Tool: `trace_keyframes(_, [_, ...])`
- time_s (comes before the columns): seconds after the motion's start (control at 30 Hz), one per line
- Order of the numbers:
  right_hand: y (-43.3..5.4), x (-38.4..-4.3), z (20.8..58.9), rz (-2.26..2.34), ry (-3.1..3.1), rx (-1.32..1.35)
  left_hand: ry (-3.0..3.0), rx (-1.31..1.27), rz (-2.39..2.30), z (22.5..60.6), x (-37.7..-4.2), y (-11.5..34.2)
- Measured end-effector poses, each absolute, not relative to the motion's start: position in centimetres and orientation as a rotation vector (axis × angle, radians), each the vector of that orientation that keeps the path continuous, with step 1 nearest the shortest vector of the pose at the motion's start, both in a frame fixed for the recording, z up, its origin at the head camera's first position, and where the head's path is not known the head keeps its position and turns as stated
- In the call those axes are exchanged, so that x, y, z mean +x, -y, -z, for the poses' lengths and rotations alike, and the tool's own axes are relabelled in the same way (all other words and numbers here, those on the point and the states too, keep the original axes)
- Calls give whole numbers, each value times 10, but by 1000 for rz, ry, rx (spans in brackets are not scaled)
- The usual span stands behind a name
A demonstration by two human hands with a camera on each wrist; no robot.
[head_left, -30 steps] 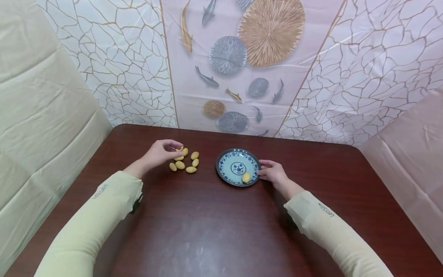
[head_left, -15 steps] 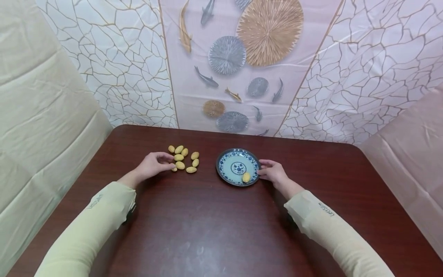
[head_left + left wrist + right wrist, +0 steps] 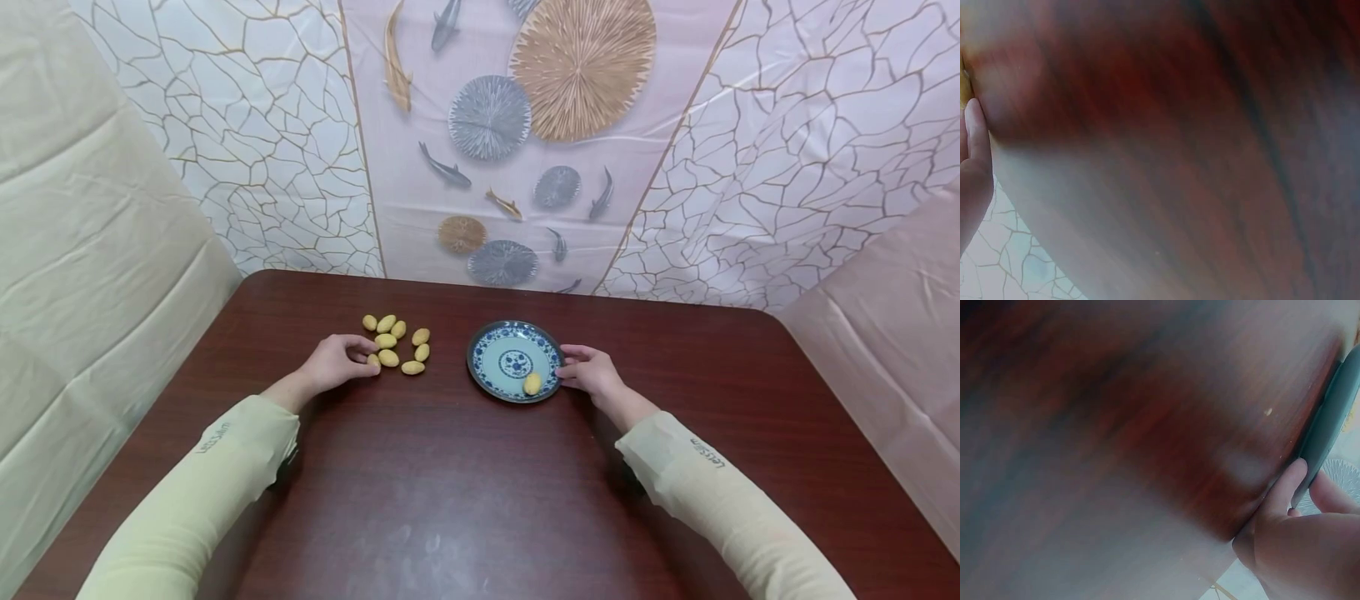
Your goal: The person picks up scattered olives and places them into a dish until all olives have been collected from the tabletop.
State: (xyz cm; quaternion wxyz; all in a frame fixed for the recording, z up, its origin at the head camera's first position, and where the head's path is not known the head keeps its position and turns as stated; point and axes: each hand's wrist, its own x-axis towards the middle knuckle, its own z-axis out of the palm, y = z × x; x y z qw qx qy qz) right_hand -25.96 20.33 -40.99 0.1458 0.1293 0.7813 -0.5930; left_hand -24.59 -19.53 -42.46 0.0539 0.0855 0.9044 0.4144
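My left hand (image 3: 334, 363) is at the left side of a loose group of small yellow egg-shaped pieces (image 3: 386, 341). Its thumb and fingers pinch the leftmost near piece (image 3: 373, 360), which is partly hidden between them. In the left wrist view only some fingers (image 3: 979, 134) and a sliver of yellow show at the left edge. To the right lies a round plate (image 3: 495, 362) with a blue floral border and dark rim, bearing one yellow piece (image 3: 532, 383) near its front right. My right hand (image 3: 596, 375) grips the plate's right rim between thumb and fingers.
Everything stands on a dark red-brown wooden table (image 3: 442, 483). Behind its far edge hangs a patterned cloth (image 3: 495, 200) with fish and round leaves. Pale cloth (image 3: 90, 275) closes off the left side, and a pinkish cloth (image 3: 892, 333) the right.
The left hand has moved left and toward the person from the back of the group to its near left piece, its fingers closing around it. The right hand and plate stay in place.
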Motion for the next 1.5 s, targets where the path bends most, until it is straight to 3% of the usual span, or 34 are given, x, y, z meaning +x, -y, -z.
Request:
trace_keyframes(0.73, [-202, -257, 409, 1682, -2249, 383, -2762, 254, -1219, 427, -244, 198])
trace_keyframes(1.5, [-202, -258, 406, 1672, -2250, 379, -2794, 335, -1342, 397, -252, 186])
